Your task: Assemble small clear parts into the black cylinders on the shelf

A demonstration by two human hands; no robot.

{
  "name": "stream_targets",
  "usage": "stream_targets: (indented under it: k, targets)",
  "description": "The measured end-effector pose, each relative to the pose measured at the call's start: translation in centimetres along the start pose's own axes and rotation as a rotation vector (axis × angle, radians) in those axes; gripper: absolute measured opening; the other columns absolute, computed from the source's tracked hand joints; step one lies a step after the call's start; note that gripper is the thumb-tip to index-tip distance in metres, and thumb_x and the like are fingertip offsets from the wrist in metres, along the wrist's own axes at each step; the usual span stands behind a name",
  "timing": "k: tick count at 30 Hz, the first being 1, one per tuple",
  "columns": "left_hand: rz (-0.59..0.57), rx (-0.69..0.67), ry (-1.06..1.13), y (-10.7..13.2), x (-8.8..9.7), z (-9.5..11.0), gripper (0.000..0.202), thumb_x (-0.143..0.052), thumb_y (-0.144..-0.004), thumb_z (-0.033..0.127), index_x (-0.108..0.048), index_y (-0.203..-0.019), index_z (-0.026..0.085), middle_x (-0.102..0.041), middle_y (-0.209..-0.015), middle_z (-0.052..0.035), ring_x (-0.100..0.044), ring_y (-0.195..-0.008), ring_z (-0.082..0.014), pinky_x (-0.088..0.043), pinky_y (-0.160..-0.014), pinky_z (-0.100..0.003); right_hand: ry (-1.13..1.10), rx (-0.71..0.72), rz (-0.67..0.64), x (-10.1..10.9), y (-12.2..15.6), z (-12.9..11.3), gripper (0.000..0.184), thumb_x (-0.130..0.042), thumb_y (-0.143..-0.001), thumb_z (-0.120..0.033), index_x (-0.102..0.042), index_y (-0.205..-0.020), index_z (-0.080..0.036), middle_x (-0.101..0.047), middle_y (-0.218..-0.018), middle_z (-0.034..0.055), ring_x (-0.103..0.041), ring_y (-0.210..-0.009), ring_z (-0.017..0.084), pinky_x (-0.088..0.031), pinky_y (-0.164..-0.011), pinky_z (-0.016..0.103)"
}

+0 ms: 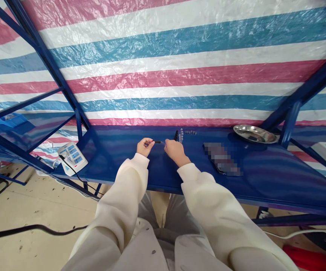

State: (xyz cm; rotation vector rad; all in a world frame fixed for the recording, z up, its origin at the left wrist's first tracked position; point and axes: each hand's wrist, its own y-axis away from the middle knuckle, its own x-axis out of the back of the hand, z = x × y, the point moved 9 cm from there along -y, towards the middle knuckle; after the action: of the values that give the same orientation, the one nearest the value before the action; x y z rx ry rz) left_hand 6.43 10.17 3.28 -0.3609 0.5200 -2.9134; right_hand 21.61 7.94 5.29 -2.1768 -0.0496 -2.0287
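The thin black stick (157, 142) is held level just above the blue shelf (264, 177), spanning the short gap between the two hands. Nearest the camera, cream sleeves (123, 210) run up from six o'clock, and a black cable (27, 229) lies across the pale floor at about eight o'clock.

The left hand (145, 146) has its fingers curled in, thumb and forefinger pinched on the stick's left end. The right hand (175, 150) shows its back, with the fingers bunched together and closed on the right end. The tips themselves are too small to make out.

At nine o'clock from the hands, on the shelf's left end, lies a white power strip (72, 158) with blue sockets, its cord dropping over the edge. At three o'clock a blurred dark object (222, 160) lies flat on the shelf.

Just past the right hand, at one o'clock, stand a small dark piece (176, 135) and some pale little parts (181, 135), with a short row of tiny metal bits (190, 132) beside them. Farther out at two o'clock is a shallow steel dish (254, 134), close to the blue frame post (290, 122). Behind it all, at twelve o'clock, hangs a striped tarpaulin (179, 56) in pink, white and blue.
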Motion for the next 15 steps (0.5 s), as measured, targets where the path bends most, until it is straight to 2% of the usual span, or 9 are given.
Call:
stream_targets:
  k: [9, 15]
  targets:
    - [0.008, 0.011, 0.078, 0.0, 0.2, 0.0, 0.017, -0.07, -0.065, 0.029, -0.063, -0.073, 0.015, -0.066, -0.074, -0.0037, -0.058, -0.064, -0.0113, -0.047, -0.062, -0.025, 0.044, 0.07, 0.056, 0.6, -0.3, -0.8, 0.021, -0.039, -0.087, -0.012, -0.056, -0.098, -0.01, -0.066, -0.091, 0.0172, -0.065, -0.085, 0.024, -0.041, -0.072, 0.029]
    - [-0.045, 0.028, 0.079, 0.1, -0.4, -0.1, 0.018, -0.072, -0.064, 0.028, -0.064, -0.072, 0.014, -0.066, -0.072, -0.0037, -0.058, -0.062, -0.0107, -0.047, -0.062, -0.025, 0.055, 0.107, 0.064, 0.9, -0.1, -1.2, 0.025, -0.037, -0.087, -0.012, -0.057, -0.101, -0.009, -0.066, -0.091, 0.018, -0.064, -0.085, 0.024, -0.039, -0.072, 0.03]
